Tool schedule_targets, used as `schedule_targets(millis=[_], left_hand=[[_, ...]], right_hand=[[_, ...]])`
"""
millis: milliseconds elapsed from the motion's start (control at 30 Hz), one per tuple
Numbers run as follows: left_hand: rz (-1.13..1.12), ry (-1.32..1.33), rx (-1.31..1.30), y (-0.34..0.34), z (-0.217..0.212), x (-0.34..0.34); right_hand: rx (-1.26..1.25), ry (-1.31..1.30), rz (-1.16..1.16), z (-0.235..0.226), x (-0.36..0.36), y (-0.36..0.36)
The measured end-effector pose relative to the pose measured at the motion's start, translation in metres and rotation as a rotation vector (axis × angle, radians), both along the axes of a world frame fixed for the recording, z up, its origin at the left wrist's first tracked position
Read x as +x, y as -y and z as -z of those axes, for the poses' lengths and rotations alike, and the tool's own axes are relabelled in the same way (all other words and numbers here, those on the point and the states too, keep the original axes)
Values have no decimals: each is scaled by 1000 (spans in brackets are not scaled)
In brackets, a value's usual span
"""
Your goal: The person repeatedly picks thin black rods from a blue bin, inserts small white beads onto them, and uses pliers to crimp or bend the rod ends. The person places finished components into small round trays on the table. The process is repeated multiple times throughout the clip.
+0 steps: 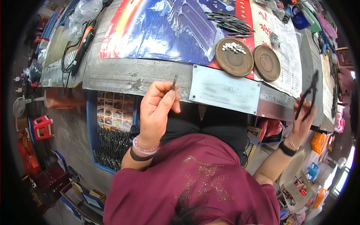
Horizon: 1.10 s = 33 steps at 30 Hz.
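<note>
My left hand (155,110) is raised just in front of the bench edge, thumb and fingers pinching a thin dark metal piece (174,80) whose narrow tip points up. Its exact kind is too small to make out. At the right, my right hand (302,119) holds black-handled pliers (313,84), jaws upward and handles slightly apart. A pale rectangular plate (225,90) with screws at its corners lies on the bench edge between my hands. Behind it, a round brown dish (234,67) holds small shiny white pieces. Beside that sits another brown dish (275,73) with small brownish bits.
Several slim black pieces (230,23) lie piled on the poster-covered bench (142,73). A black-and-orange tool (82,50) with a cord rests at the left. Below, a blue-edged bin (92,142) holds many dark pieces. A red stool (43,126) stands farther left.
</note>
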<state>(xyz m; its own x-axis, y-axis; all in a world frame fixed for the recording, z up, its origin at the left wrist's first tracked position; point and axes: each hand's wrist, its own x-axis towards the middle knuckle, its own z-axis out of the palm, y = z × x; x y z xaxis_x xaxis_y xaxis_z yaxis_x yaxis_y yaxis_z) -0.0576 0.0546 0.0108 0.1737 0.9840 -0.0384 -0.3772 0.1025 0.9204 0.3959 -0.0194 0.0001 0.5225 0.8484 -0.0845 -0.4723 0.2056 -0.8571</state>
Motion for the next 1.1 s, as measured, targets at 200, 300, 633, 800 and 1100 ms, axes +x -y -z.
schedule_targets(millis=[200,300,633,800,1100], left_hand=[[-9,128,87,-13,15,24],[20,16,210,-25,24,32],[-12,-78,329,-37,42,31],[-7,59,340,-39,46,31],[47,92,266,-39,46,26]], right_hand=[[218,-5,-326,-27,-113,-18],[99,270,-476,-35,-163,-40],[15,1418,-490,-71,-247,-81],[29,1829,-564,-84,-260,-89],[-159,1881,-717,-95,-272,-89]])
